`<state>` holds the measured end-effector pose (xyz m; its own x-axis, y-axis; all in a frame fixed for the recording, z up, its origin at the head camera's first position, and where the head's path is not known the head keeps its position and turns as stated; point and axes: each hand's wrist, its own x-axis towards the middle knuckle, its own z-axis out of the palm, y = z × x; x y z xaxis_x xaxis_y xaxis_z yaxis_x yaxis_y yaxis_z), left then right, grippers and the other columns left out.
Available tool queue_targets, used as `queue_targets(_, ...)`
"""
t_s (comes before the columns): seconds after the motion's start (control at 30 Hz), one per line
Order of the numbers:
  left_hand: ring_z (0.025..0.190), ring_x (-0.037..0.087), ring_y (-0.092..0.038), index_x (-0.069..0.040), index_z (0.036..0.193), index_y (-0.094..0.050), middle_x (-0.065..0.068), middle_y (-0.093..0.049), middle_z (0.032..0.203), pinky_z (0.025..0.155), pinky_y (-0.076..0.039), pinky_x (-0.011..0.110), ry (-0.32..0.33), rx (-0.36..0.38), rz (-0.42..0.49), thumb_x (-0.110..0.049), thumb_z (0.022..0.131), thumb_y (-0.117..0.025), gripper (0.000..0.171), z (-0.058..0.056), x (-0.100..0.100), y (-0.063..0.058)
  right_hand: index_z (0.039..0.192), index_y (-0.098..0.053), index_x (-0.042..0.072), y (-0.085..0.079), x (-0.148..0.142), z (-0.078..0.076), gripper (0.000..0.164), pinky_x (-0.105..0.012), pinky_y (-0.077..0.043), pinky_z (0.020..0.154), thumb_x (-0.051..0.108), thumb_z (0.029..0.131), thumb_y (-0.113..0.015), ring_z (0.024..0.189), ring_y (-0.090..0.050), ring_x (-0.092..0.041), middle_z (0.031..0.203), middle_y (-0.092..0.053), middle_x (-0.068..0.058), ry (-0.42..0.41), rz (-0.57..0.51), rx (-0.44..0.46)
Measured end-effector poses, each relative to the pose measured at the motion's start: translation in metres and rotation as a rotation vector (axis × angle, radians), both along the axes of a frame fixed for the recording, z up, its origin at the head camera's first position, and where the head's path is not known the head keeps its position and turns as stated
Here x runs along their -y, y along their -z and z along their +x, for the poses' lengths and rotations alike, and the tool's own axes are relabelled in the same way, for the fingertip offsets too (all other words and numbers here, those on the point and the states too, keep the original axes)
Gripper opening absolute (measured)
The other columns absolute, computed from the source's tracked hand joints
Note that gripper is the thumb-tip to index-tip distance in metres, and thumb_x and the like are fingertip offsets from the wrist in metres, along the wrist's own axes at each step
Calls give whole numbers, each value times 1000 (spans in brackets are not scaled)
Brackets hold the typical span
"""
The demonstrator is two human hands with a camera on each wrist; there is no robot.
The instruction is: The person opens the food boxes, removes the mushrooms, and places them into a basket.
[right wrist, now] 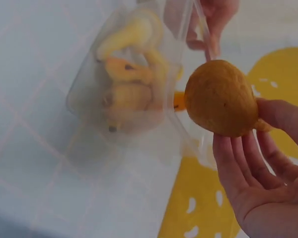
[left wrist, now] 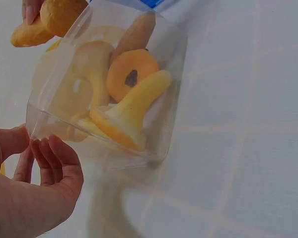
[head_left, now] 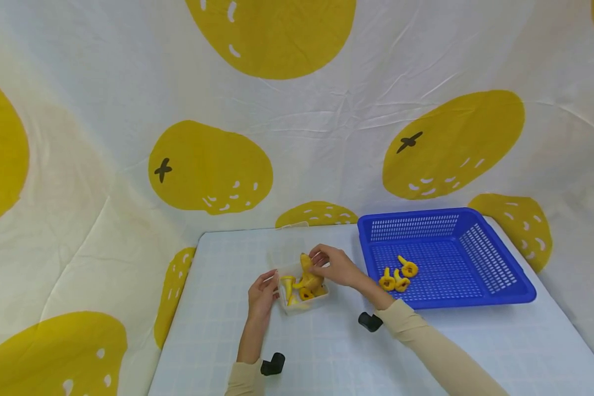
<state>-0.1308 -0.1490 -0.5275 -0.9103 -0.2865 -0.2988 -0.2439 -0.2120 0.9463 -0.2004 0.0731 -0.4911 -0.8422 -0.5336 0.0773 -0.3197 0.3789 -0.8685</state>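
Observation:
A clear plastic box (head_left: 297, 311) stands on the table with several yellow mushroom-shaped pieces inside. In the left wrist view, a pale-stemmed mushroom (left wrist: 134, 111) lies against its wall, beside a round orange piece (left wrist: 133, 74) with a dark centre. My left hand (head_left: 262, 294) pinches the box's rim at the left side. Just over the box's right part, my right hand (head_left: 337, 267) holds a yellow-brown mushroom (right wrist: 221, 99) between thumb and fingers. Its rounded cap shows in the right wrist view; the fingers partly hide the rest.
To the right, a blue plastic basket (head_left: 475, 301) holds a few yellow mushrooms (head_left: 408, 269) near its left side. A pale checked cloth (head_left: 322, 352) covers the table. Behind hangs a white cloth (head_left: 317, 143) printed with yellow fruit shapes.

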Motion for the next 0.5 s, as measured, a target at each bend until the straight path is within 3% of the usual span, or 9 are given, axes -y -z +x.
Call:
queue_targets(0.27, 80, 19, -63, 10, 131, -60, 24, -66, 115, 69, -54, 29, -8, 6, 12, -9, 102, -65, 35, -12, 5, 31, 123, -62, 0, -6, -32, -13, 32, -44, -55, 94, 16, 98, -73, 108, -66, -30, 116, -69, -14, 27, -10, 77)
queue_targets(0.5, 84, 20, -65, 8, 131, -61, 21, -67, 114, 68, -53, 25, -37, -5, -6, -12, 102, -66, 36, -15, 4, 40, 127, -61, 0, -7, -61, -23, 39, -43, -55, 94, 21, 98, -73, 109, -67, -30, 117, -69, -15, 98, -17, 165)
